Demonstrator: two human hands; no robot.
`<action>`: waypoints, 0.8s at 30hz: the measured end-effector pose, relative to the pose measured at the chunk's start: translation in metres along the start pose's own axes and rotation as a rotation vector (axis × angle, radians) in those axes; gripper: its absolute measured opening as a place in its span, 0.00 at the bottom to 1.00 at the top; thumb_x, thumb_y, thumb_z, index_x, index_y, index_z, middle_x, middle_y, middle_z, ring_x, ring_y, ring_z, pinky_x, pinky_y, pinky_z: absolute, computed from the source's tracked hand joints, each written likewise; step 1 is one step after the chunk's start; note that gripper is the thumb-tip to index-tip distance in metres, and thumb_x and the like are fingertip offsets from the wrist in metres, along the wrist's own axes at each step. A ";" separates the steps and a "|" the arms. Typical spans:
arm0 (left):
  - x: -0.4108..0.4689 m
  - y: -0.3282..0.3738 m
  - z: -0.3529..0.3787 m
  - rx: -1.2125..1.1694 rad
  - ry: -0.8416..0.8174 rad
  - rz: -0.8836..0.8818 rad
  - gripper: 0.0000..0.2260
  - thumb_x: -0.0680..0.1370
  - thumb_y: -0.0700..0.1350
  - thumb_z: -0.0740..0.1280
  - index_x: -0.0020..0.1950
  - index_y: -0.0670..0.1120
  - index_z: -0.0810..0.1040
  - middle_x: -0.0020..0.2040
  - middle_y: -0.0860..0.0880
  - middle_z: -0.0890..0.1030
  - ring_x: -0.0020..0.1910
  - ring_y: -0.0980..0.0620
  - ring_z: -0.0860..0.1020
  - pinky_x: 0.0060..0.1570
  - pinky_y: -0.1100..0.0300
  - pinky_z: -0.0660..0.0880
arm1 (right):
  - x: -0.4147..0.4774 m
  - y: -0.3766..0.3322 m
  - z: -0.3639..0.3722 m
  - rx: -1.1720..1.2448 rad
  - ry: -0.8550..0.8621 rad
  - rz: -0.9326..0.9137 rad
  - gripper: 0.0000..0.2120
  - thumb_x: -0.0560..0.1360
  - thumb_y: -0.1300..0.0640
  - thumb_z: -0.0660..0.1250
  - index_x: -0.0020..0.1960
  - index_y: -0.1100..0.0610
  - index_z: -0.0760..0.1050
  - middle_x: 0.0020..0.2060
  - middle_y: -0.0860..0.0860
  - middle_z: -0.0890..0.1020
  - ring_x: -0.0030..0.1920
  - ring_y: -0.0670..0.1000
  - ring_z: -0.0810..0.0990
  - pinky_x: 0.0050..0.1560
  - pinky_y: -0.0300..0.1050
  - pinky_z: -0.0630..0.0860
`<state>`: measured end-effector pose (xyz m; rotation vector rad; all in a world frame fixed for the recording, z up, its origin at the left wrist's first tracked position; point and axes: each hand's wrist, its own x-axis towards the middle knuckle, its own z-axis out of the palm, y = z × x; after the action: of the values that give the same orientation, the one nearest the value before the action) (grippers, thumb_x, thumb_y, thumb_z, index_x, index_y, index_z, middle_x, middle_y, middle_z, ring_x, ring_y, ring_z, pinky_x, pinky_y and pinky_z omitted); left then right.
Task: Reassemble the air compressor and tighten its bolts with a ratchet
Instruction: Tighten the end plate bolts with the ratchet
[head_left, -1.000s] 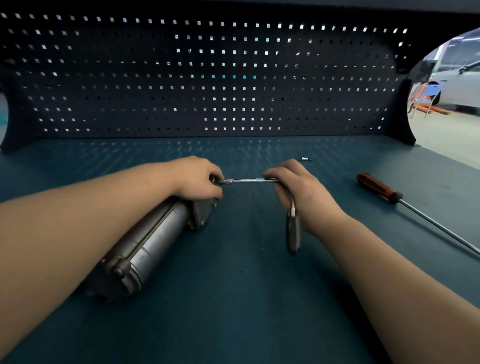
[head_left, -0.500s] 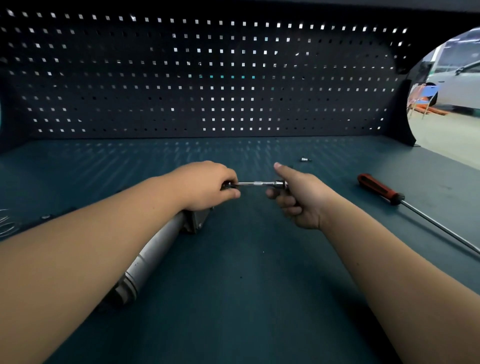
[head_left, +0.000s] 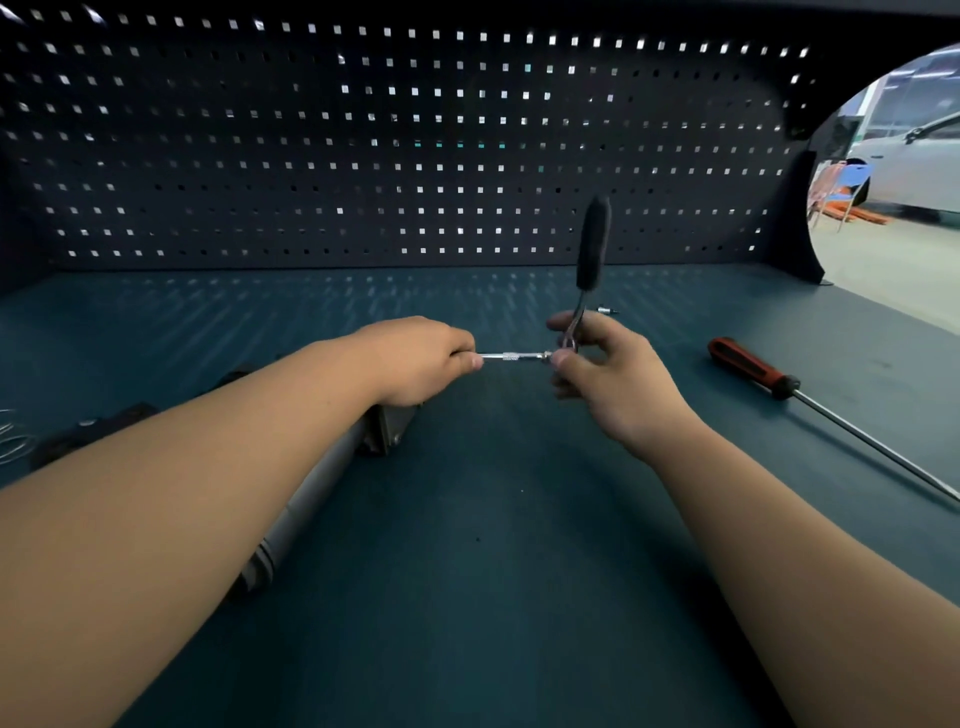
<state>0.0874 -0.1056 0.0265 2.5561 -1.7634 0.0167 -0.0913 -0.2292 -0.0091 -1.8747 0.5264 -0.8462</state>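
The grey cylindrical air compressor (head_left: 317, 499) lies on the teal bench, mostly hidden under my left forearm. My left hand (head_left: 421, 358) covers its far end, fingers curled at the socket end of the chrome extension bar (head_left: 514, 356). That bar runs right to the ratchet (head_left: 589, 249), whose black handle stands up and away from me, blurred. My right hand (head_left: 602, 369) pinches the ratchet head between thumb and fingers. The bolt itself is hidden under my left hand.
A red-handled screwdriver (head_left: 753, 366) with a long shaft lies at the right. A small metal bit (head_left: 605, 310) sits behind the ratchet. Dark parts and a wire coil (head_left: 15, 447) lie at the left edge. A pegboard (head_left: 395, 145) walls the bench's back.
The ratchet handle swung from hanging down toward me, through my right hand, to standing up and away. My left hand stayed on the compressor end and bar.
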 end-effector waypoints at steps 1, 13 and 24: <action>0.000 0.000 0.000 -0.019 0.012 -0.003 0.13 0.82 0.57 0.53 0.49 0.53 0.73 0.40 0.54 0.77 0.42 0.54 0.74 0.46 0.51 0.74 | -0.001 -0.001 -0.001 -0.079 0.015 -0.093 0.07 0.76 0.63 0.67 0.52 0.53 0.79 0.45 0.44 0.77 0.39 0.41 0.79 0.43 0.34 0.74; -0.001 0.001 0.004 0.023 0.094 0.090 0.07 0.80 0.58 0.58 0.50 0.55 0.70 0.48 0.55 0.75 0.46 0.53 0.74 0.43 0.54 0.71 | 0.007 -0.001 0.008 0.211 0.080 0.211 0.18 0.79 0.45 0.62 0.39 0.59 0.75 0.27 0.50 0.79 0.23 0.49 0.76 0.23 0.39 0.71; 0.004 0.001 0.004 0.051 0.018 -0.015 0.13 0.82 0.57 0.52 0.49 0.53 0.73 0.41 0.53 0.76 0.45 0.49 0.73 0.46 0.52 0.72 | 0.003 0.009 0.005 0.079 -0.023 0.185 0.12 0.81 0.53 0.61 0.42 0.58 0.75 0.32 0.55 0.81 0.26 0.50 0.79 0.26 0.41 0.75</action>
<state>0.0875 -0.1101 0.0224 2.5956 -1.7596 0.0840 -0.0858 -0.2317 -0.0177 -1.7317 0.6324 -0.7126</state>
